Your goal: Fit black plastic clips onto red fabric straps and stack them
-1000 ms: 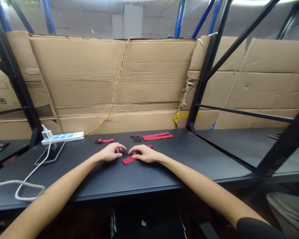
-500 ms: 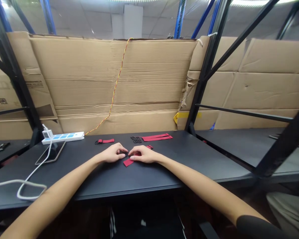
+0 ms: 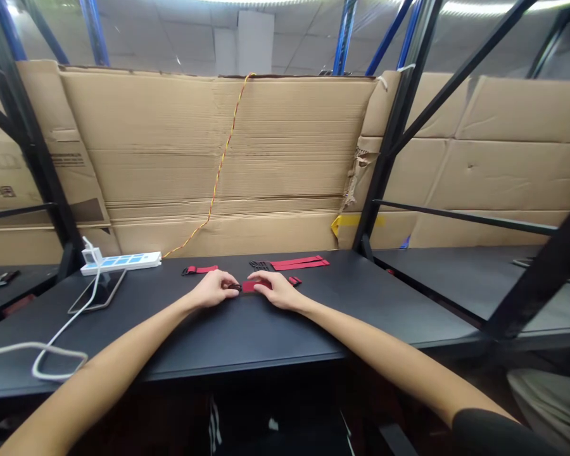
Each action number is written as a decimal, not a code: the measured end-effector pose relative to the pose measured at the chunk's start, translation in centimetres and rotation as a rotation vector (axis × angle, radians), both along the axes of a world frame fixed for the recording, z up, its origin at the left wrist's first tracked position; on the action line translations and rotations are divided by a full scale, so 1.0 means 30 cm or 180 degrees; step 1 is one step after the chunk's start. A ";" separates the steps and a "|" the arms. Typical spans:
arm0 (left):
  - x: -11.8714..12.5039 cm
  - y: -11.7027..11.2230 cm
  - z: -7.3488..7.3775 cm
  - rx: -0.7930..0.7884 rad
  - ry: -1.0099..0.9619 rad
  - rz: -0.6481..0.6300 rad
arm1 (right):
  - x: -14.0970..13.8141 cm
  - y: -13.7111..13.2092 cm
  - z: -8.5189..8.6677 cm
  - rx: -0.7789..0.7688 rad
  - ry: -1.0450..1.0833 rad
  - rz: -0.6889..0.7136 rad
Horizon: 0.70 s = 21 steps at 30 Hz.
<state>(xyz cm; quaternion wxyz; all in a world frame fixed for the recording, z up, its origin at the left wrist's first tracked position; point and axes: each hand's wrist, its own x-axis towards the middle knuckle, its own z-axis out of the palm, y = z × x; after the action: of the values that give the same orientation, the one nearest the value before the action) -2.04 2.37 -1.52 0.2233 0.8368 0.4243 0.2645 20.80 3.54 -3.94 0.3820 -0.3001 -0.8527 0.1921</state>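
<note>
My left hand (image 3: 213,288) pinches a small black buckle (image 3: 238,287) between thumb and fingertips, low over the black tabletop. Just to its right, my right hand (image 3: 279,290) is closed on a short red webbing strap (image 3: 248,287), whose free end points toward the buckle. I cannot tell whether strap and buckle touch. Past the right hand's knuckles shows the strap's other end with black hardware (image 3: 294,281). Behind the left hand lies another red strap with a black buckle (image 3: 202,270). Further back are several loose black buckles (image 3: 259,266), partly hidden by the right hand, beside long red straps (image 3: 300,262).
A white power strip (image 3: 123,261) with a plugged-in charger stands at the back left. A phone-like device (image 3: 97,291) lies in front of it, crossed by a white cable (image 3: 59,334). Cardboard (image 3: 285,139) walls the back; black metal posts (image 3: 384,152) frame the sides.
The red strap's free end has swung up and away from me, now level and facing the buckle. My right hand has turned slightly with it; the left hand still pinches the buckle.
</note>
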 end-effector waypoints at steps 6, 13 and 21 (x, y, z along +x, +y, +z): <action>0.029 -0.016 0.004 -0.0142 -0.0708 0.0260 | -0.002 0.005 0.005 -0.0105 0.0152 -0.0242; 0.041 -0.035 0.014 -0.1309 -0.1411 -0.0086 | -0.004 0.015 -0.001 -0.0475 0.0236 -0.0181; 0.054 -0.031 -0.007 -0.1429 -0.1845 -0.0156 | -0.002 0.021 -0.002 -0.1262 0.0540 0.0347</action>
<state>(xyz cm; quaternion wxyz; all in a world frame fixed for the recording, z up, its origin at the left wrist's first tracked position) -0.44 1.45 -1.74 0.5186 0.6671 0.3706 0.3855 20.75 4.18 -4.01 0.3750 -0.3056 -0.7780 0.4010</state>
